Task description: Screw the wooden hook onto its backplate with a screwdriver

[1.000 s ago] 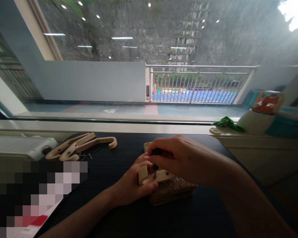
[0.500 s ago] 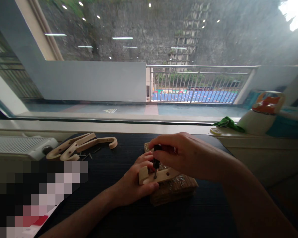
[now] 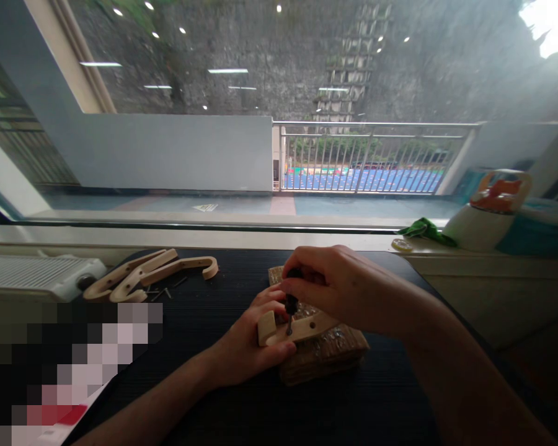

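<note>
My left hand point(image 3: 261, 331) grips the curved end of a pale wooden hook point(image 3: 302, 330), its thumb along the near side and fingers behind. The hook lies on a brown, tape-wrapped stack point(image 3: 325, 359), possibly cardboard. In my right hand point(image 3: 328, 285) is a short, dark-handled screwdriver point(image 3: 291, 302), pinched by the handle and held nearly upright. Its shaft points down into a hole near the hook's bend; any screw head there is too small to make out. A second dark hole shows further along the hook, whose far end passes under my right hand.
More wooden hooks point(image 3: 153, 272) lie at the table's back left beside several loose screws point(image 3: 165, 292). A white radiator point(image 3: 32, 275) stands left of the dark table point(image 3: 214, 409). On the sill sit a green cloth point(image 3: 425, 231), a tape roll point(image 3: 402, 244) and a white container point(image 3: 483, 217).
My right hand has shifted slightly and its fingers have re-gripped, so more of the screwdriver's handle and shaft shows. My left hand and the hook stay in place.
</note>
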Available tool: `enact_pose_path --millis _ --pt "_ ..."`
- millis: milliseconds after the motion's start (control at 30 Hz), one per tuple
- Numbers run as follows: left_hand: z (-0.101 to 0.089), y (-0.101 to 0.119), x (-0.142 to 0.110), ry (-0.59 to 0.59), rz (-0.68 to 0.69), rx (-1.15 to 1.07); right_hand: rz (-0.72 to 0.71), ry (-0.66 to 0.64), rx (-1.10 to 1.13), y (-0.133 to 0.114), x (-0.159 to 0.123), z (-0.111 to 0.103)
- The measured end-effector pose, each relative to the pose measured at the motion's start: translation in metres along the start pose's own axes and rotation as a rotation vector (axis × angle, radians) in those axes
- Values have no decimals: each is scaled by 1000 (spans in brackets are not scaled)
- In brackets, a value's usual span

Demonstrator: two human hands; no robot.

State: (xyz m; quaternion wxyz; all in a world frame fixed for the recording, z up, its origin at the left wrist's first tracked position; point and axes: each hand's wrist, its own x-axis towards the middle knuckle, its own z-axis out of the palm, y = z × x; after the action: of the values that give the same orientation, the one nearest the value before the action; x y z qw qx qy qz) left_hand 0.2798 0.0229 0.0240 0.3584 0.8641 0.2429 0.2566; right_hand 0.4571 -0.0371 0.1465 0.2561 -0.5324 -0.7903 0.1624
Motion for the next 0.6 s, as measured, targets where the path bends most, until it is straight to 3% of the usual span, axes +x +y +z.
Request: enact_pose_path --millis 233,467,600 --pt "0 -2 0 -7 -7 -6 -10 12 -49 -2 -2 -1" --pt "-2 5 0 -7 -59 2 -71 -71 -36 -12 -4 -4" --pt "-3 8 0 -4 -43 9 -52 -39 -47 -9 -3 -3"
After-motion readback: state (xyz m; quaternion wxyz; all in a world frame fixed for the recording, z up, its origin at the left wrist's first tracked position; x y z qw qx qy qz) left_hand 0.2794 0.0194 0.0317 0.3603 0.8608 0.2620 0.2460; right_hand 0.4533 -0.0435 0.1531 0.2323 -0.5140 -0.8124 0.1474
